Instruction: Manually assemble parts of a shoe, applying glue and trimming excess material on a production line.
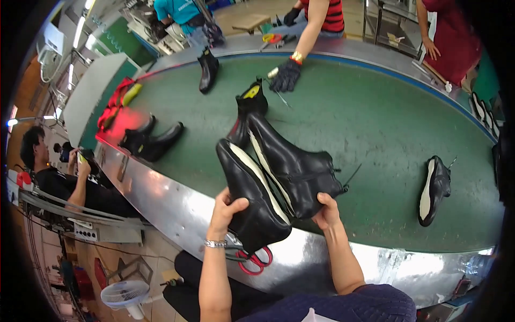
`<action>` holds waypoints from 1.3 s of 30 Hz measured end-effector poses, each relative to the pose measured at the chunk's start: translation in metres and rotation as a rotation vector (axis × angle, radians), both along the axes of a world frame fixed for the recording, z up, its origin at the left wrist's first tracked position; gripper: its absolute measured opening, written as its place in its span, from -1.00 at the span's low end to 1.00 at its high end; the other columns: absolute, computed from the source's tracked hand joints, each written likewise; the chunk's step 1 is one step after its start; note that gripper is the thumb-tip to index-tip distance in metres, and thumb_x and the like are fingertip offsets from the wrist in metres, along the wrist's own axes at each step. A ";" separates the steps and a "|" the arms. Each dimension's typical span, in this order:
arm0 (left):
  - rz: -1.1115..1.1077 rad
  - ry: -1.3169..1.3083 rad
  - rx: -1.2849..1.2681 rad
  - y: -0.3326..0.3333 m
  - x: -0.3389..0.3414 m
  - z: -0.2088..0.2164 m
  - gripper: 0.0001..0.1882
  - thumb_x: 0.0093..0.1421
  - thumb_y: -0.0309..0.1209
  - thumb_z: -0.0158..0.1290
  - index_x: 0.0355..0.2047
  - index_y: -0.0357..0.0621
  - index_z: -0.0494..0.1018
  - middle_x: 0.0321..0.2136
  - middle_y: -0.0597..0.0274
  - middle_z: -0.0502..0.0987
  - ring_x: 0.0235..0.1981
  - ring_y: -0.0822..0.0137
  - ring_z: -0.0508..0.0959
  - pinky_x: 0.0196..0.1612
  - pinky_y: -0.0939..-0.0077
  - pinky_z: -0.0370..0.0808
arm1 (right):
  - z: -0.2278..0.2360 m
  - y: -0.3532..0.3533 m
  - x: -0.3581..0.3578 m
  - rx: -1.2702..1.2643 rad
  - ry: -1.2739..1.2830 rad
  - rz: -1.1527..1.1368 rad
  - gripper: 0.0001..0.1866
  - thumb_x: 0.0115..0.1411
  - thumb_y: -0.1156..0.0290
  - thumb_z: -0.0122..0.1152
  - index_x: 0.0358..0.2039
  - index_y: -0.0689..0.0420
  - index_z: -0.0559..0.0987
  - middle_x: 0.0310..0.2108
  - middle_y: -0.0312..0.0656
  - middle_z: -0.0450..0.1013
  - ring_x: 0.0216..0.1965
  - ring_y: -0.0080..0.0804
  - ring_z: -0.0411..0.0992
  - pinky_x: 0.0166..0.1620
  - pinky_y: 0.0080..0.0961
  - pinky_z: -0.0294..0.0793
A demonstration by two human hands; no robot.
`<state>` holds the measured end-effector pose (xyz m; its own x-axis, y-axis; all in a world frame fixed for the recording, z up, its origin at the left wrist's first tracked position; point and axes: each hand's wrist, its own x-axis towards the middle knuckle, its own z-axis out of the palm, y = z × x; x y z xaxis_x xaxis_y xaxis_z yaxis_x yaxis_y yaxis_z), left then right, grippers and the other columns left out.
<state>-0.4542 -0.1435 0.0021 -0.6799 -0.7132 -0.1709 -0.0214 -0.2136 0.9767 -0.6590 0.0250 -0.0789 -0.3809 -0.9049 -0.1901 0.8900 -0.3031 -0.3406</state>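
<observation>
In my left hand is a black ankle boot, its thumb pressed on the upper. My right hand grips a second black ankle boot, which has a cord hanging near its opening. The two boots lie side by side over the near edge of the green conveyor belt, their pale bottom edges facing each other. Just beyond them another black boot with a yellow lining stands on the belt, partly covered by the boot in my right hand. Red-handled scissors rest below the left boot on the metal edge.
More black boots are on the belt: one far off, a pair at left, and a pale-soled one at right. Across the belt, a co-worker's gloved hand touches its surface. A person in black works at left. A fan stands below.
</observation>
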 end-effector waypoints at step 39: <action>0.013 0.044 0.103 0.014 -0.003 0.005 -0.47 0.01 -0.23 0.31 -0.08 -0.26 0.44 -0.23 0.28 0.55 -0.24 0.49 0.53 -0.10 0.61 0.45 | -0.012 0.004 -0.003 -0.025 -0.018 -0.012 -0.34 0.09 0.15 0.28 0.14 0.21 0.37 0.09 -0.06 0.41 0.08 -0.17 0.42 0.20 -0.18 0.36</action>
<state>-0.4573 -0.1294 0.0069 -0.6790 -0.7022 -0.2142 0.0242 -0.3130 0.9494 -0.6618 0.0288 -0.0910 -0.3886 -0.9048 -0.1742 0.8920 -0.3221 -0.3171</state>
